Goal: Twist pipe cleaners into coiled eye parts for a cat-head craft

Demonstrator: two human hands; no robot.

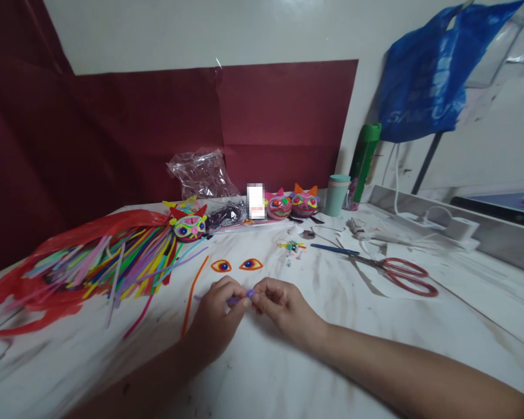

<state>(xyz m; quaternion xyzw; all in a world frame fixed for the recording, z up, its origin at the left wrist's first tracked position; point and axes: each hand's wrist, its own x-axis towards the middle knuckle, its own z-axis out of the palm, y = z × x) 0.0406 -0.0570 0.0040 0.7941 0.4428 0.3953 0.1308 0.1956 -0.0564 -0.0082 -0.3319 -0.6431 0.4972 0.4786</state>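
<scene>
Broadly, a white marbled worktop (253, 366) carries everything, with a crumpled red plastic bag (126, 221) at the left under a many-coloured bundle of fuzzy strips (131, 262). Red-handled metal scissors (381, 264) lie at the right. The left hand (220, 314) and right hand (283, 305) meet near the centre, fingers of both pinched nearly closed. Three round cat-faced heads, red-eared (189, 226), pink-eared (279, 205) and orange-eared (304, 202), sit farther off and look finished. One loose orange fuzzy strip (192, 288) lies just left of the left hand. Beyond the fingers, two orange-rimmed, blue-centred eye pieces (221, 266) (250, 265) rest side by side, apparently complete. Smallest, a purple fuzzy strip (233, 301) is held between both hands; its right end seems bunched into a small knob, while its left end trails unworked, so this piece looks only partly shaped.
</scene>
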